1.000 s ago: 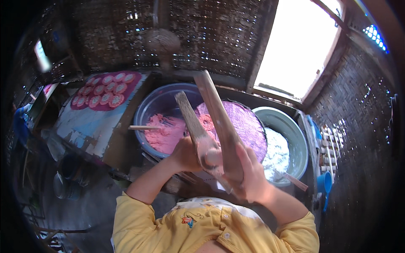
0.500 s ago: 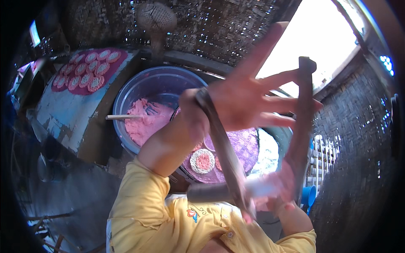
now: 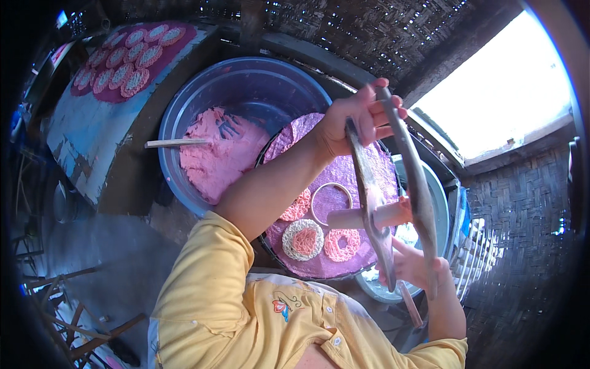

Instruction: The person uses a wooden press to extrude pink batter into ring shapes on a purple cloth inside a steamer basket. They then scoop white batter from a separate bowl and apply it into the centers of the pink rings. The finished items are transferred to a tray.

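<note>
A wooden press [image 3: 420,200] with two long bars and a short cylinder [image 3: 347,218] between them is held up over a round purple sheet [image 3: 375,163]. My left hand [image 3: 353,123] has its fingers curled round the bars' far ends. Toward the near ends, my right hand [image 3: 412,265] grips the press, some fingers hidden behind the bars. Beneath the press lie a thin ring mould [image 3: 313,208], a pink ring of strands [image 3: 342,246], a white-rimmed round with a pink middle [image 3: 303,240] and a pink strand piece [image 3: 297,206] partly covered by my left arm.
A blue basin [image 3: 246,71] of pink dough [image 3: 209,160] with a wooden stick [image 3: 175,142] stands left of the sheet. Several pink-and-white rounds [image 3: 126,55] lie on a slanted board [image 3: 92,138] at the far left. A pale basin [image 3: 439,203] is partly under the sheet. Woven walls flank a bright opening.
My left hand was spread wide against the bars; its fingers now curl round their far ends. The press has moved to the right in view, and the view has shifted.
</note>
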Available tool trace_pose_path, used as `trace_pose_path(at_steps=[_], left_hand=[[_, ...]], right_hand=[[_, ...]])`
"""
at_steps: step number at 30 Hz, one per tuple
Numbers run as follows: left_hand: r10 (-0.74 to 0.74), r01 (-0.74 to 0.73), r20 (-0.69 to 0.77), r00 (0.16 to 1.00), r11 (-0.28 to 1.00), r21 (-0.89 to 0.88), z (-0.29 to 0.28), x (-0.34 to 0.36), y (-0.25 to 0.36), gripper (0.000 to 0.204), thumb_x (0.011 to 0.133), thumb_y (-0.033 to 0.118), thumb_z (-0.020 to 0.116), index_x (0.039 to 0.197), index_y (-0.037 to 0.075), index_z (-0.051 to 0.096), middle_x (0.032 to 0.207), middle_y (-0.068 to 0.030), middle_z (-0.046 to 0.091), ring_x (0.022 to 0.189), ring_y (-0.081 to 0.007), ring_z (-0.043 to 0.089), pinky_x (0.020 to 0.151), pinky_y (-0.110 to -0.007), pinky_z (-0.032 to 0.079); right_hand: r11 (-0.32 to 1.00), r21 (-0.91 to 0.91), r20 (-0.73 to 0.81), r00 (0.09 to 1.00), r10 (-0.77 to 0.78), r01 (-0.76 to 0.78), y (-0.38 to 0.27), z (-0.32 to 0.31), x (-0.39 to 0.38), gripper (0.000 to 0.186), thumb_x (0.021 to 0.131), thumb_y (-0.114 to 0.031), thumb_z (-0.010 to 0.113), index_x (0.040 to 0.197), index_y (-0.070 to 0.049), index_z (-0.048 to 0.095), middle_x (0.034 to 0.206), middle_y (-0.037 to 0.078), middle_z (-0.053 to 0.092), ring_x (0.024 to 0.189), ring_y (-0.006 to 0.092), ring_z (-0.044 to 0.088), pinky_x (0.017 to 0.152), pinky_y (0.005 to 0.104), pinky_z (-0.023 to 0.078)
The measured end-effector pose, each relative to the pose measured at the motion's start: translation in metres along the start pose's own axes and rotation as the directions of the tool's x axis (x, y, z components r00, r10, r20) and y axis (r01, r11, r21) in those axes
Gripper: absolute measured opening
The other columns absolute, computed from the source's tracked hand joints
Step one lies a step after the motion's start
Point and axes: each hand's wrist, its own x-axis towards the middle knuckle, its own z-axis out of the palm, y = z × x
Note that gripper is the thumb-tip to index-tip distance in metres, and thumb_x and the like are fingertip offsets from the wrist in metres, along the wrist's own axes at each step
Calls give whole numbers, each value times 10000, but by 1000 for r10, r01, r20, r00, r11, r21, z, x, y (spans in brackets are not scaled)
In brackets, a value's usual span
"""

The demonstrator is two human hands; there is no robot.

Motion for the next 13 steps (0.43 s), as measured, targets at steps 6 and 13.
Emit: trace_pose_path(at_steps=[6,13], left_hand=[[76,-81,-53,996,990,-112,-34,-18,-2,481,894,601,394,1024,186,597,1038,-99,579,1028,-300,549,903,-465,445],[111,-110,65,992,994,-13,-36,-29,39,500,889,621,372,1030,198,599,994,-85,569,1022,-280,534,841,-434,489]], right_hand=[[999,-2,-57,997,53,-54,-13,3,6,1054,666,-509,676,1442,7,184,1247,203,486,1082,270,532,943,411,406],[992,-130,-72,997,-4,-5,-6,-6,33,952,688,-479,682,1390,26,282,1287,207,464,1148,283,506,980,411,411]])
